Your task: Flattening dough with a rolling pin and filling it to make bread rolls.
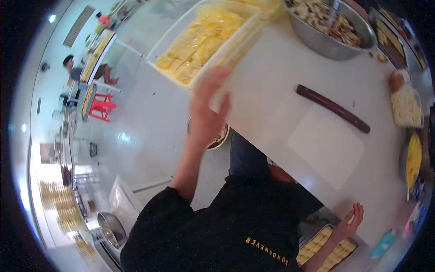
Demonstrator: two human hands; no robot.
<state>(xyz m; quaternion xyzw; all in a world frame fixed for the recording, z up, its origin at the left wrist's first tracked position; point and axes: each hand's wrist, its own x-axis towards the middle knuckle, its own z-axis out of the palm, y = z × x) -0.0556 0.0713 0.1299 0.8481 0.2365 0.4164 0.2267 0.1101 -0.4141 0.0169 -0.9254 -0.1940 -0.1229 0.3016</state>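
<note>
"Any writing?"

"A line of yellow letters on the black shirt [213, 226]."

"And the hands?"

"The left hand [209, 111], thumb spread from its fingers, is at a corner of the plastic tub [240, 45] on the worktop's [267, 81] left edge; touch unclear. Glossy, lumpy yellow paste [204, 38] fills it."

"The right?"

"The right hand [350, 223], fingers loosely parted, is by the near edge, beside round, smooth dough balls [342, 251]."

My left arm [186, 167] stretches forward, its left hand [209, 109] slightly blurred, with the thumb apart from the fingers. My right hand [348, 225] sits out to my right, fingers loosely bent.
</note>
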